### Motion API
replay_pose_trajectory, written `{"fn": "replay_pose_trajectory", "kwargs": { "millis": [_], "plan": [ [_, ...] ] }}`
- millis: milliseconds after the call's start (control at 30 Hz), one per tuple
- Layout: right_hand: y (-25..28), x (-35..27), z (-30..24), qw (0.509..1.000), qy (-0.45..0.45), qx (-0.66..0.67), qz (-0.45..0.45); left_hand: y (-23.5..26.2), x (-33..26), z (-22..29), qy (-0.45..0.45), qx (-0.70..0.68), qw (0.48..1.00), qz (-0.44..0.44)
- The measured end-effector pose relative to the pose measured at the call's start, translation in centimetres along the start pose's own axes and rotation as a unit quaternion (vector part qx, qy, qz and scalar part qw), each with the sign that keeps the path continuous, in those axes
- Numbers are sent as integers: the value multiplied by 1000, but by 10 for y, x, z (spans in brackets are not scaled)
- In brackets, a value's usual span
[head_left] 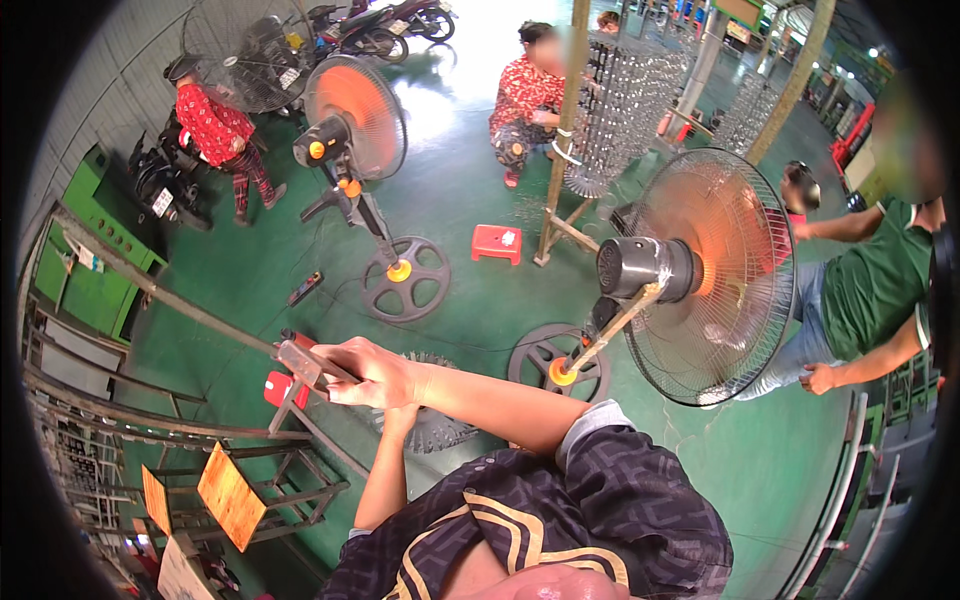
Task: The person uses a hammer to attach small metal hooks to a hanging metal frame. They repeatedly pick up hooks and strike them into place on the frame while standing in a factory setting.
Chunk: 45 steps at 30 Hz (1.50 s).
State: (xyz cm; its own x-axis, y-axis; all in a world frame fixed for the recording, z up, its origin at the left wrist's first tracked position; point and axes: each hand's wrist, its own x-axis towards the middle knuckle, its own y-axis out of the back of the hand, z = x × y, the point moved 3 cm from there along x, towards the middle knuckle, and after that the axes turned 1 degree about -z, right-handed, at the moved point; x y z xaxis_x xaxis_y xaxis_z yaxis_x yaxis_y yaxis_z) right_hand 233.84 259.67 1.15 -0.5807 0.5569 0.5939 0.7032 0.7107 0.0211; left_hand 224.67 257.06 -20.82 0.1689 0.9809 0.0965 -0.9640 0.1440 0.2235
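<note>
Head view: I am gripping the flat end of a long metal bar (300, 362) with my right hand (375, 378), fingers curling around it, above the green floor (470, 215). My left hand (398, 418) is tucking underneath the right; its fingers are hidden, so I cannot tell their state. Judging progress: bar in hand, nothing visibly fitted yet. Beyond, a spiky metal disc (435, 425) lies below, and two standing fans (690, 275) are facing away.
</note>
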Motion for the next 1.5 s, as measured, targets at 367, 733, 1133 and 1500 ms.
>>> {"fn": "replay_pose_trajectory", "kwargs": {
  "millis": [367,733,1133,1500],
  "plan": [
    [30,-185,13,931,-171,-243,210,-17,7,-16,-27,13,997,75],
    [22,-471,23,680,-695,-232,-11,-20,-7,0,28,-17,990,134],
    [60,-714,-54,591,-788,-163,49,-35,-39,42,-15,-19,967,252],
    [66,-810,-76,564,-808,-129,114,-58,-83,75,6,-79,936,342]
  ]
}}
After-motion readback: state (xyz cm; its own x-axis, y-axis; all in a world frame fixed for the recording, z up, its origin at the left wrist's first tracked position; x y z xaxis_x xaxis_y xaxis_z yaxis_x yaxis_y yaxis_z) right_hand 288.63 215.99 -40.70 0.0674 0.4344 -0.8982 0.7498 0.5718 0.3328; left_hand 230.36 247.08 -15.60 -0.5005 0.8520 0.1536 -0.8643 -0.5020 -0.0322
